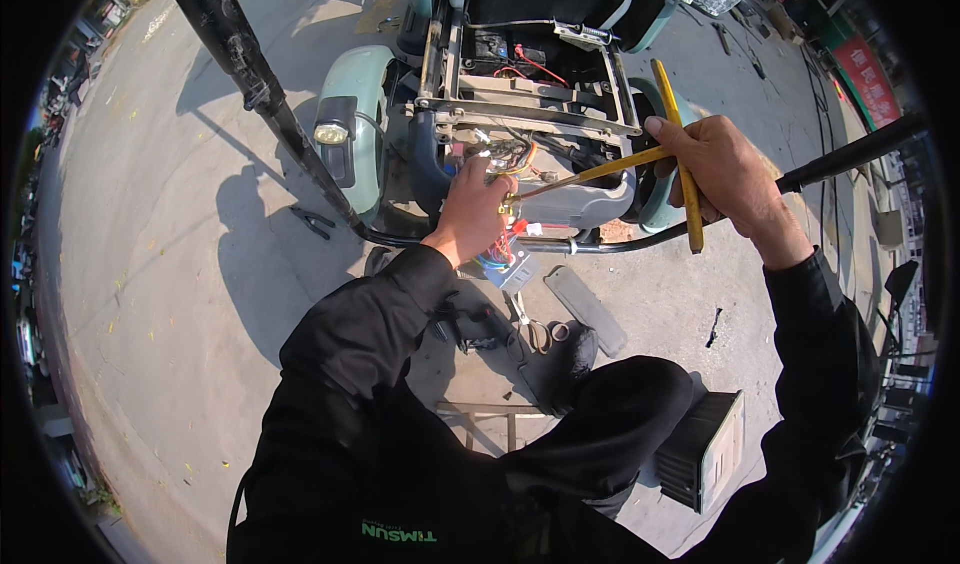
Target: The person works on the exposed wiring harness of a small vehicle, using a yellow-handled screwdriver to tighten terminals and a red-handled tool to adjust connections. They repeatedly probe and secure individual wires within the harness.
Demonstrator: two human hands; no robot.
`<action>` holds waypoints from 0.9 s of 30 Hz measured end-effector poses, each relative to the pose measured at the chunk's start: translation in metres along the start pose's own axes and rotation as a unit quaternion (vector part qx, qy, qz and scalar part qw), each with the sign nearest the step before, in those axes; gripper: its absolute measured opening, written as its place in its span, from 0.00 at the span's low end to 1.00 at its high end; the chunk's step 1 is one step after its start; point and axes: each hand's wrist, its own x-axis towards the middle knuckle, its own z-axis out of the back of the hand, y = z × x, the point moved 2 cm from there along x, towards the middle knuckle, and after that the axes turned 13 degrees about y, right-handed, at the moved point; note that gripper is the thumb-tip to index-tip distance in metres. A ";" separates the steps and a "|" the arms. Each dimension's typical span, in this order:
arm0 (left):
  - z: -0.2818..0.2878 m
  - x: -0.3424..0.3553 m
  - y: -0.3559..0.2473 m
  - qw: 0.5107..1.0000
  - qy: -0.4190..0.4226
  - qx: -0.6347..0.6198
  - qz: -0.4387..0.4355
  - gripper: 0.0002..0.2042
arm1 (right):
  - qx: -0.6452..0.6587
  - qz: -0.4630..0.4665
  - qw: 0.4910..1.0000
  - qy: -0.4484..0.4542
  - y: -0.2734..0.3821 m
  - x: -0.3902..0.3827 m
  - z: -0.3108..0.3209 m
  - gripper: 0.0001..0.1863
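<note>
My right hand (722, 164) grips a yellow T-handle tool (674, 124) by its crossbar, with the thumb lying along the top. Its thin shaft points left toward my left hand (474, 212), whose fingers are curled closed near the tip. A small brass-coloured piece shows at those fingertips, though most of what they hold is hidden. Just beyond them is a tangle of wires (520, 154) in the opened rear of a pale green vehicle (352, 94). Below the left hand, red and blue wires run to a small grey-blue box (511, 268).
A black tubular bar (300, 154) curves around the vehicle's end. On the concrete by my foot lie scissors (530, 326), a roll of tape (560, 332) and a flat grey cover (585, 309). Pliers (312, 223) lie left, a black bin (705, 449) stands right. A battery (495, 52) sits inside the frame.
</note>
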 end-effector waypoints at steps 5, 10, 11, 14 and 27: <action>-0.003 0.000 0.003 1.000 0.012 0.008 0.013 0.25 | -0.247 0.316 0.902 -0.158 -0.004 -0.018 -0.021 0.25; -0.006 -0.001 0.007 1.000 0.008 0.002 0.001 0.25 | -0.482 0.416 0.752 -0.170 -0.013 -0.040 -0.012 0.23; -0.007 0.000 0.007 1.000 0.004 0.012 0.003 0.25 | -0.607 0.406 0.651 -0.207 -0.013 -0.042 -0.014 0.23; -0.009 0.000 0.007 1.000 0.011 0.007 0.009 0.24 | -0.652 0.306 0.684 -0.111 -0.014 -0.041 -0.017 0.25; -0.011 -0.001 0.005 1.000 0.006 -0.007 0.019 0.24 | -0.291 0.329 0.880 -0.181 -0.012 -0.020 -0.027 0.18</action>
